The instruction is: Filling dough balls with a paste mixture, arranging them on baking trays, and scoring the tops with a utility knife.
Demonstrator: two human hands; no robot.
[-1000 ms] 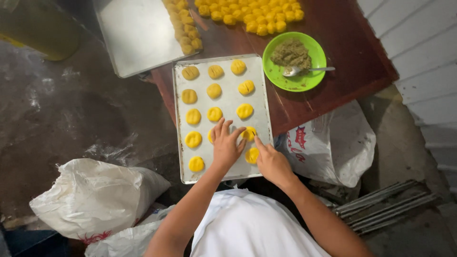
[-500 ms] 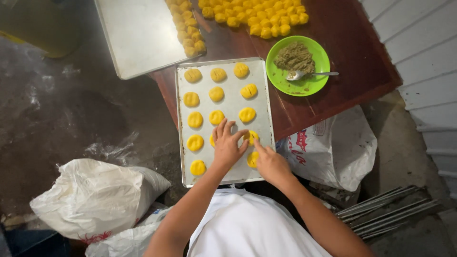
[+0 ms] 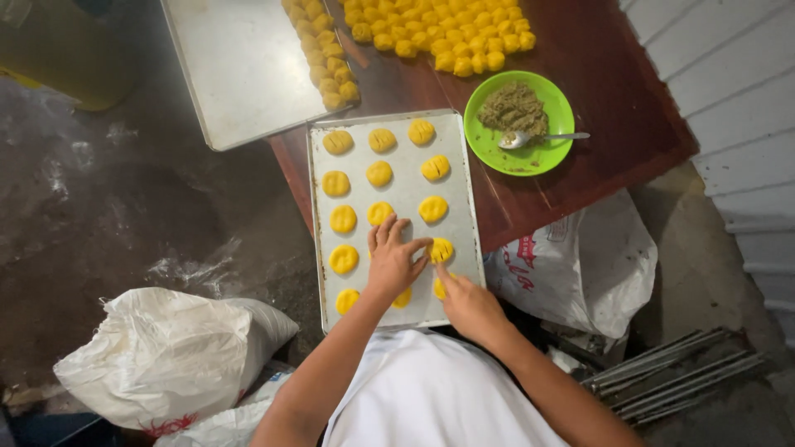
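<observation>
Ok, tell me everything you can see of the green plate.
The green plate is round, bright lime, plastic-looking, lying flat on the dark red-brown table, right of the metal baking tray. A mound of brownish-green crumbly filling covers its upper left. A metal spoon rests in it, handle jutting over the right rim. No hand touches it.

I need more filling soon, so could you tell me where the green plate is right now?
In the head view, the green plate sits on the wooden table, right of the baking tray, holding a spoon.
</observation>
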